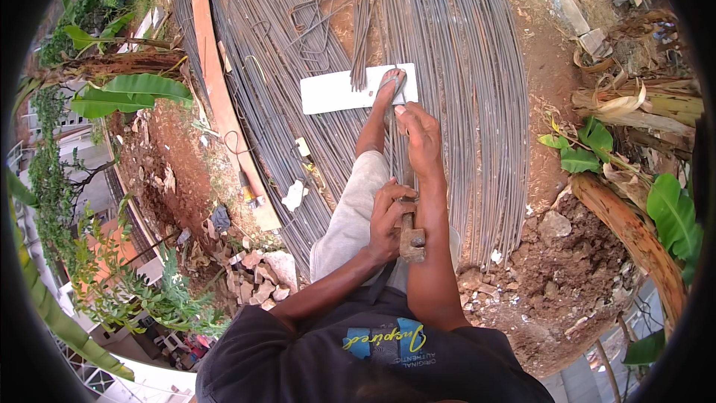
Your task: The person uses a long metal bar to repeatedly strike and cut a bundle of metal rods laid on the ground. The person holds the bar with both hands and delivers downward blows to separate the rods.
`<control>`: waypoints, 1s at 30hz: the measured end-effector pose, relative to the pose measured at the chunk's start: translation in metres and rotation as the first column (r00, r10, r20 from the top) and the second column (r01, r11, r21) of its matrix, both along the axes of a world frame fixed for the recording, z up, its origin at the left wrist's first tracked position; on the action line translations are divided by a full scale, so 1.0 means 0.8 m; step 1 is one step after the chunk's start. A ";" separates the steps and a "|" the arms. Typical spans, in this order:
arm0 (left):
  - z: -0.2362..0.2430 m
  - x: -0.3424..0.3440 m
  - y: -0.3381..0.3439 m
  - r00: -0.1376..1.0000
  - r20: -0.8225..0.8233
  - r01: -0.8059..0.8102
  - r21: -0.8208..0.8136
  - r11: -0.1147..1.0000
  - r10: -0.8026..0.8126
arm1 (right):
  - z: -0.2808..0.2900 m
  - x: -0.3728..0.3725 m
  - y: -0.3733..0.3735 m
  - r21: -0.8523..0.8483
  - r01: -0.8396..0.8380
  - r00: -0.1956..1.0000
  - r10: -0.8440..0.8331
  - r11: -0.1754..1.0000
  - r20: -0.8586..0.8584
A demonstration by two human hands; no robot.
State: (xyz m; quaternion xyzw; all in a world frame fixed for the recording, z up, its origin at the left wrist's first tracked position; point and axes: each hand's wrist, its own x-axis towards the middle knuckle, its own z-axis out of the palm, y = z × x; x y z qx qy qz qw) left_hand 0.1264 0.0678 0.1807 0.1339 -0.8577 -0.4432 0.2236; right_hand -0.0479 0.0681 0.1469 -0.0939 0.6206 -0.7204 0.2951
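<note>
A rusty metal bar tool (408,222) with a blocky end lies lengthwise in front of my body. My left hand (388,218) is closed around it just above the blocky end. Farther out, my right hand (422,134) is closed at the bar's far part, its fingers curled and partly hiding the bar. Just beyond that hand my foot in a sandal (391,86) rests on a white rectangular slab (328,97). A bunch of short steel rods (359,45) has its near ends on the slab.
Long steel rebars (477,104) cover the ground beneath and around me. Bent rebar stirrups (317,26) lie beyond the slab. At left are a wooden plank (218,93) and a power tool (248,192). Rubble (261,280) and a soil heap (556,283) flank me.
</note>
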 end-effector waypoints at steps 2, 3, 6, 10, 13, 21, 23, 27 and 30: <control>-0.037 0.003 0.007 0.974 -0.221 0.015 0.285 0.958 0.051 | 0.012 -0.003 -0.012 0.011 -0.122 0.992 0.122 0.992 0.025; -0.043 -0.001 0.011 0.961 -0.254 -0.023 0.320 0.947 0.109 | 0.015 -0.007 -0.015 0.002 -0.128 0.991 0.128 0.992 0.030; -0.031 -0.030 -0.001 0.925 -0.330 -0.039 0.413 0.910 0.189 | 0.024 -0.026 -0.027 -0.009 -0.122 0.992 0.122 0.992 -0.011; -0.035 -0.082 -0.023 0.841 -0.437 -0.148 0.381 0.913 0.319 | 0.025 -0.066 -0.067 -0.030 -0.127 0.991 0.125 0.992 -0.043; 0.005 -0.150 -0.069 0.757 -0.418 -0.362 0.370 0.855 0.502 | 0.032 -0.101 -0.101 0.022 -0.083 0.997 0.083 0.996 0.003; 0.035 -0.308 -0.211 0.727 -0.488 -0.362 0.324 0.874 0.482 | 0.001 -0.216 -0.192 -0.042 -0.033 0.991 0.027 0.999 -0.129; 0.036 -0.343 -0.225 0.725 -0.460 -0.375 0.361 0.854 0.513 | 0.001 -0.226 -0.193 -0.083 -0.018 0.997 0.024 0.996 0.073; 0.043 -0.388 -0.249 0.750 -0.419 -0.384 0.353 0.853 0.511 | 0.031 -0.230 -0.184 -0.108 0.066 0.994 -0.056 0.992 0.091; 0.040 -0.411 -0.283 0.762 -0.370 -0.418 0.346 0.840 0.532 | 0.055 -0.230 -0.178 -0.054 0.028 0.995 -0.022 0.998 0.101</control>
